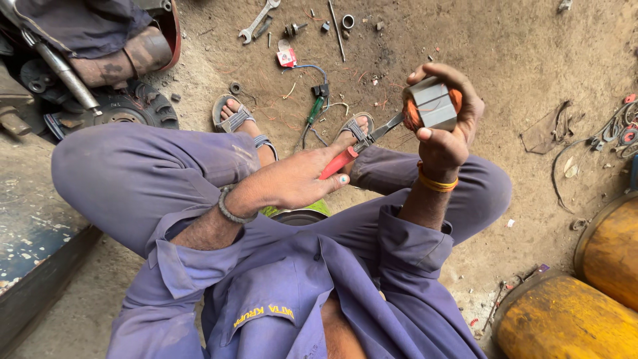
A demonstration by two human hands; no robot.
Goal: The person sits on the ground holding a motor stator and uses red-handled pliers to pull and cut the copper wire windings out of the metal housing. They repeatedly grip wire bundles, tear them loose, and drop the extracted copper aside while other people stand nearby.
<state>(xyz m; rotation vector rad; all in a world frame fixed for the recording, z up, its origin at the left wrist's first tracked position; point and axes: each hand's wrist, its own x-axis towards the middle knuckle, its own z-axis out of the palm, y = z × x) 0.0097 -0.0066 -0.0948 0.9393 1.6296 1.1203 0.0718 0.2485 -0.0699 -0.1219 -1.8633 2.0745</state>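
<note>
My right hand (446,129) holds up a small motor stator (432,105), a grey metal core with orange copper windings bulging at both ends. My left hand (296,181) grips red-handled pliers (355,147); their metal jaws reach the left end of the windings. I sit with knees apart in purple work clothes, sandalled feet (236,119) on the dirt below the hands.
On the dirt floor lie a spanner (258,20), a thin rod (336,30), bolts and rings, a green-handled screwdriver (315,110) and copper wire scraps. Two yellow drums (585,312) stand at lower right. A dark machine part with a disc (116,106) sits upper left.
</note>
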